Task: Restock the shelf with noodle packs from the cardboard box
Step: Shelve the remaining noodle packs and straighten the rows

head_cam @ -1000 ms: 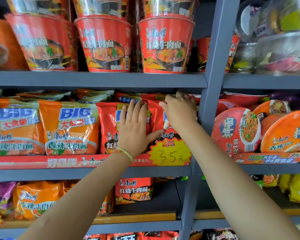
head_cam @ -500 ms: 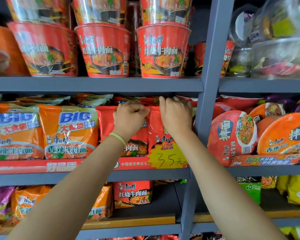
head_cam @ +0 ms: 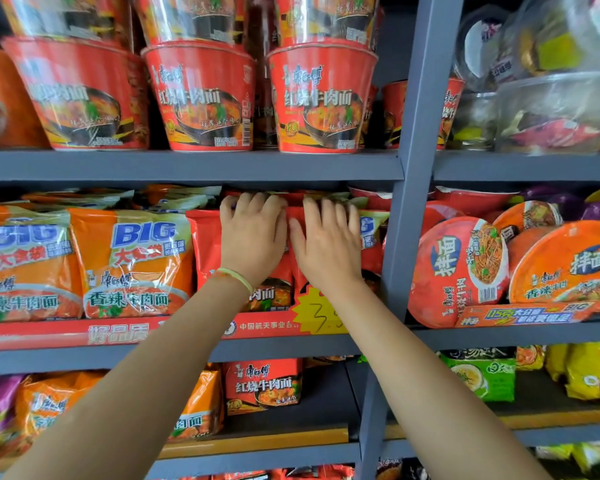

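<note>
Red noodle packs [head_cam: 205, 247] stand upright in a row on the middle shelf [head_cam: 187, 355], just left of the grey upright post [head_cam: 407, 202]. My left hand [head_cam: 253, 237] lies against the front of one red pack, its fingertips hooked over the top edge. My right hand [head_cam: 329, 244] lies against the neighbouring red pack [head_cam: 373, 258] in the same way, and the two hands almost touch. More packs lie flat on top, right under the shelf above. The cardboard box is out of view.
Orange BIG noodle packs [head_cam: 132, 265] fill the shelf to the left. Red cup noodles [head_cam: 201, 98] stand on the shelf above, and round bowl noodles [head_cam: 458, 271] lean right of the post. A yellow price tag [head_cam: 321, 315] hangs below my hands. The lower shelf holds more packs [head_cam: 262, 386].
My left hand went from lying flat on the pack front to gripping its top edge. Both hands now sit side by side over the pack tops. The view moved closer.
</note>
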{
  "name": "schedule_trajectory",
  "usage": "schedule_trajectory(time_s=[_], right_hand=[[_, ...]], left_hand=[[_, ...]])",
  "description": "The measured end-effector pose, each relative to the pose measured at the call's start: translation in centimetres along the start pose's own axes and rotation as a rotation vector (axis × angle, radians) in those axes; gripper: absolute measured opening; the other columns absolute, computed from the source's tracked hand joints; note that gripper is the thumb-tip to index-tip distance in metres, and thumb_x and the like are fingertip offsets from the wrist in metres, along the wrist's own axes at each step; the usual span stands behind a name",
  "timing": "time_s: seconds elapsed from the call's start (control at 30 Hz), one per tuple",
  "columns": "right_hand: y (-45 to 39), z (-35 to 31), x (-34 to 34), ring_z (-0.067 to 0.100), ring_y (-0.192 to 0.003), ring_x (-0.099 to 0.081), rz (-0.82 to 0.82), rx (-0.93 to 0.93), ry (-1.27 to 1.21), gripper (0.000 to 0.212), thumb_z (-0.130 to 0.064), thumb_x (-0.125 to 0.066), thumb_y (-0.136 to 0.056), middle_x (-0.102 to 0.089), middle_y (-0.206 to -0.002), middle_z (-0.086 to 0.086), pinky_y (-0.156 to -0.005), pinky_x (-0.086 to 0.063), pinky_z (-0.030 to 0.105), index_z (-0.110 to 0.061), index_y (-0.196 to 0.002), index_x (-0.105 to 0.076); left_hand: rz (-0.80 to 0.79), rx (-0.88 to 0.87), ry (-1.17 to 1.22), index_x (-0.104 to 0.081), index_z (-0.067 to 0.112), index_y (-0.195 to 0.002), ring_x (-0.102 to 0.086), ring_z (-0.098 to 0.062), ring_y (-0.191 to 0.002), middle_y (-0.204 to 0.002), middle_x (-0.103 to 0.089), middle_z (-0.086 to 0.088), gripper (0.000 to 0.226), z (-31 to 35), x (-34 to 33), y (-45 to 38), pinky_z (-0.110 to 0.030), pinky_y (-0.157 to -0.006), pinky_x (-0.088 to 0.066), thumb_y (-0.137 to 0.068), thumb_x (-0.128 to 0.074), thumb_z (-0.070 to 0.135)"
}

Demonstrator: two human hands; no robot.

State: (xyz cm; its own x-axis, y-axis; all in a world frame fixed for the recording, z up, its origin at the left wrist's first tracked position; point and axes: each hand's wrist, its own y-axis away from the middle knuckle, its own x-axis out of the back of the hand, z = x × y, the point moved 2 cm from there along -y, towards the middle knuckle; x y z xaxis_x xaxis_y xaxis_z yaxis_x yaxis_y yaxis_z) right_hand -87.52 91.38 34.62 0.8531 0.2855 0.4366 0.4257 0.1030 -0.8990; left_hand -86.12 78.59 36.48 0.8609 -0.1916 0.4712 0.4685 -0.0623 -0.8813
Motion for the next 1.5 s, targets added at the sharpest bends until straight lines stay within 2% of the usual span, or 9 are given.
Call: schedule_trajectory(time_s=[0.13,0.27,0.43,0.7,0.83,1.03,1.17,1.37,1.5], right_hand=[[-0.1,-0.3,-0.7,0.034,-0.107,-0.058,0.010,-0.004,-0.003,0.043,-0.041,-0.042,-0.101,-0.065,-0.112,0.013,-0.109,-0.031,0.052,-0.010,-0.124,-0.060],[-0.1,-0.6,-1.0,0.034,-0.112,-0.056,0.008,-0.016,-0.004,0.046,-0.043,-0.039,-0.100,-0.063,-0.116,0.014,-0.111,-0.027,0.053,-0.011,-0.127,-0.059],[-0.5,-0.7,-1.5,0.036,-0.118,-0.053,-0.030,-0.068,0.007,0.049,-0.044,-0.034,-0.101,-0.062,-0.121,0.016,-0.114,-0.022,0.054,-0.012,-0.128,-0.058],[-0.7,-0.5,-1.0,0.041,-0.118,-0.051,-0.060,-0.161,0.074,0.048,-0.044,-0.033,-0.102,-0.060,-0.119,0.021,-0.111,-0.025,0.056,-0.010,-0.123,-0.059],[-1.3,-0.6,-0.2,0.043,-0.120,-0.050,-0.072,-0.200,0.058,0.045,-0.039,-0.035,-0.102,-0.058,-0.122,0.023,-0.114,-0.024,0.058,-0.007,-0.125,-0.057],[-1.8,-7.3,1.4,0.033,-0.125,-0.050,0.088,0.074,-0.155,0.037,-0.029,-0.040,-0.100,-0.060,-0.127,0.013,-0.120,-0.019,0.050,-0.008,-0.124,-0.059],[-0.7,-14.5,0.3,0.032,-0.133,-0.046,-0.022,0.260,-0.265,0.038,-0.028,-0.040,-0.100,-0.056,-0.135,0.014,-0.121,-0.018,0.050,-0.007,-0.125,-0.059],[0.3,-24.1,-2.4,0.035,-0.141,-0.038,-0.109,0.430,-0.251,0.054,-0.034,-0.034,-0.099,-0.043,-0.151,0.020,-0.120,-0.018,0.051,-0.006,-0.144,-0.047],[0.2,-26.6,-4.3,0.036,-0.144,-0.032,-0.169,0.375,-0.132,0.058,-0.040,-0.038,-0.099,-0.036,-0.155,0.021,-0.119,-0.016,0.055,-0.015,-0.151,-0.038]], left_hand=[[-0.004,-0.071,-0.105,-0.054,0.010,-0.135,-0.044,-0.032,-0.136,-0.140,-0.055,-0.012,0.043,-1.7,0.0,2.5,-0.053,-0.116,-0.025,-0.100,-0.042,0.032],[-0.144,-0.149,-0.208,-0.043,0.014,-0.148,-0.029,-0.036,-0.146,-0.154,-0.040,-0.016,0.057,-2.8,-0.3,3.8,-0.056,-0.120,-0.016,-0.101,-0.036,0.046],[-0.148,-0.151,-0.241,-0.043,0.017,-0.148,-0.035,-0.035,-0.143,-0.151,-0.044,-0.016,0.058,-3.5,-0.5,3.7,-0.055,-0.119,-0.018,-0.101,-0.034,0.049],[-0.084,-0.177,-0.206,-0.049,0.011,-0.140,-0.053,-0.036,-0.117,-0.125,-0.060,-0.016,0.054,-5.1,0.0,4.1,-0.052,-0.114,-0.029,-0.101,-0.037,0.045],[-0.056,-0.218,-0.175,-0.046,0.011,-0.145,-0.050,-0.038,-0.126,-0.131,-0.057,-0.018,0.056,-5.1,0.8,4.4,-0.053,-0.118,-0.023,-0.102,-0.035,0.045],[0.015,-0.049,-0.182,-0.040,0.013,-0.150,-0.026,-0.033,-0.148,-0.156,-0.037,-0.015,0.056,-9.3,4.0,6.0,-0.054,-0.122,-0.015,-0.103,-0.031,0.042],[0.013,0.032,-0.218,-0.042,0.013,-0.149,-0.024,-0.031,-0.150,-0.158,-0.035,-0.013,0.053,-14.5,6.2,8.4,-0.053,-0.122,-0.014,-0.103,-0.033,0.039],[-0.029,0.259,-0.251,-0.026,0.016,-0.156,-0.013,-0.034,-0.152,-0.164,-0.020,-0.012,0.062,-23.9,8.6,12.1,-0.055,-0.121,-0.016,-0.101,-0.030,0.046],[-0.141,0.175,-0.263,-0.020,0.026,-0.158,-0.006,-0.033,-0.153,-0.166,-0.011,-0.008,0.068,-27.9,8.9,13.5,-0.057,-0.119,-0.020,-0.098,-0.035,0.054]])
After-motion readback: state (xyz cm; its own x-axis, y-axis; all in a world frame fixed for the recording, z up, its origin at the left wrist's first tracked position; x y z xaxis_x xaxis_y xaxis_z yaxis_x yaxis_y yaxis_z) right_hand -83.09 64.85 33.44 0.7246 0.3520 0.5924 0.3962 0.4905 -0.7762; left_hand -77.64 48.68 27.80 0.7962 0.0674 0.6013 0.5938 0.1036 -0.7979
